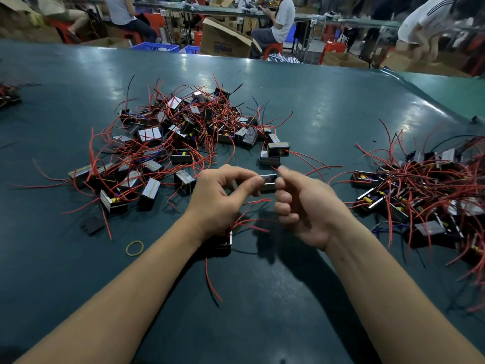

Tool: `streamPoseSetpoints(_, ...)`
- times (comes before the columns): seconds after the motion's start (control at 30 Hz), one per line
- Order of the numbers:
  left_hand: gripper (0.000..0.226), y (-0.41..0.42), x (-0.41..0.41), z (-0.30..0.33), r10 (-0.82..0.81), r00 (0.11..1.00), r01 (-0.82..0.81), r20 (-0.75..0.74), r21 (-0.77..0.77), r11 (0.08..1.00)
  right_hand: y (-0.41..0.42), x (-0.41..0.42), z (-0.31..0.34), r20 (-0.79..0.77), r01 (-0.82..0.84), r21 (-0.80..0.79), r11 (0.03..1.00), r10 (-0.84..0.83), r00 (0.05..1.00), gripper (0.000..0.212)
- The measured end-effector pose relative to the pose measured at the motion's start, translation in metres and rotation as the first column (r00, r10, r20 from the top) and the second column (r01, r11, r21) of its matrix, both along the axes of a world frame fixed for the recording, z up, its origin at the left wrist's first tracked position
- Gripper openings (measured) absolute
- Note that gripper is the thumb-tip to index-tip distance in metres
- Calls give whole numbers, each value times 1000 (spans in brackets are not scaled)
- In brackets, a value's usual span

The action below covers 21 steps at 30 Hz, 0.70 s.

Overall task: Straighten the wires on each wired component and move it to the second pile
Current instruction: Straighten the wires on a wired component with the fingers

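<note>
Head view: both bare forearms reach forward over a dark green table (315, 82). The left hand (220, 198) and the right hand (304, 208) meet above the table's middle and share one wired component (268, 182), a small dark block with a pale metal face.

Left hand: thumb and forefinger pinch the left end of the component; the other fingers are curled beneath. Right hand: the curled fingers close against the right end of the component, and the thumb and forefinger pinch a red wire (275, 168) at its top. The right hand is motion-blurred, so the exact finger contact cannot be told. More red wires (256, 202) hang from the component between the two wrists.

A second component (227, 241) lies on the table under the left wrist, partly hidden by it.

First pile (168, 143): a wide tangle of like components and red wires, beyond and to the left of the hands. Second pile (430, 190): a denser tangle at the right edge of the table, well apart from the first. The held component is between the two piles, nearer the first.

A yellow rubber band (134, 248) lies flat on the table left of the left forearm. A small black part (91, 225) lies just beyond it.
</note>
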<state>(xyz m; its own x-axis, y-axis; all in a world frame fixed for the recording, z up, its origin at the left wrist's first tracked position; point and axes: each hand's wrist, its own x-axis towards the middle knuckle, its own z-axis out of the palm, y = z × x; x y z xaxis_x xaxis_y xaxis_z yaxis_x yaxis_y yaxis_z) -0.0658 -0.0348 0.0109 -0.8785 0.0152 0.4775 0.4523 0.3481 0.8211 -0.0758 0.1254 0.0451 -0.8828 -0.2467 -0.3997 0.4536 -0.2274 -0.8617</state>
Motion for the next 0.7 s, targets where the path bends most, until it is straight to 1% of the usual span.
streamPoseSetpoints(0.07,12,-2,-3,2,-14,997,1,70,174,985,7,-5,-1,-156,138,207,969,-107,982,51)
streamPoseSetpoints(0.1,13,-2,-4,3,-28,994,-1,108,257,966,10,-7,-1,-192,181,283,942,-129,973,52)
streamPoseSetpoints(0.13,13,-3,-5,4,-42,989,-6,143,319,948,13,-9,-3,-209,188,354,916,-119,971,51)
streamPoseSetpoints(0.17,15,-3,-6,4,-56,984,-9,169,361,933,14,-10,-5,-208,167,418,893,-85,974,48)
streamPoseSetpoints(0.23,17,-4,-7,3,-64,978,-20,201,392,920,12,-8,-9,-159,66,494,867,16,987,45)
streamPoseSetpoints(0.3,18,-5,-8,3,-57,975,-38,213,416,908,6,-5,-12,-108,-26,498,867,92,990,43)
streamPoseSetpoints(0.33,18,-5,-9,3,-44,976,-50,214,416,908,4,-4,-12,-94,-46,485,874,104,990,42)
streamPoseSetpoints(0.37,16,-5,-8,3,-19,979,-64,203,396,916,3,-4,-12,-86,-55,471,880,109,990,40)
streamPoseSetpoints(0.4,13,-4,-7,2,32,983,-92,179,335,938,2,-4,-12,-87,-57,466,883,110,990,39)
streamPoseSetpoints(0.43,13,-3,-6,-1,105,985,-134,135,221,966,2,-4,-13,-94,-55,468,882,111,989,38)
streamPoseSetpoints(0.47,15,-3,-5,-4,187,980,-192,69,75,979,2,-5,-14,-107,-49,475,879,114,988,37)
streamPoseSetpoints(0.5,18,-3,-6,-7,254,967,-253,3,-51,966,1,-5,-15,-123,-42,487,872,116,986,38)
streamPoseSetpoints(0.53,19,-4,-6,-8,296,955,-298,-34,-116,948,-1,-5,-16,-140,-32,505,863,118,983,38)
streamPoseSetpoints(0.6,20,-5,-7,-8,310,951,-308,1,-116,944,-5,-5,-17,-170,-6,547,837,118,978,39)
streamPoseSetpoints(0.7,26,-3,-5,-6,270,958,-262,92,-88,961,-9,-6,-20,-195,19,596,803,122,973,38)
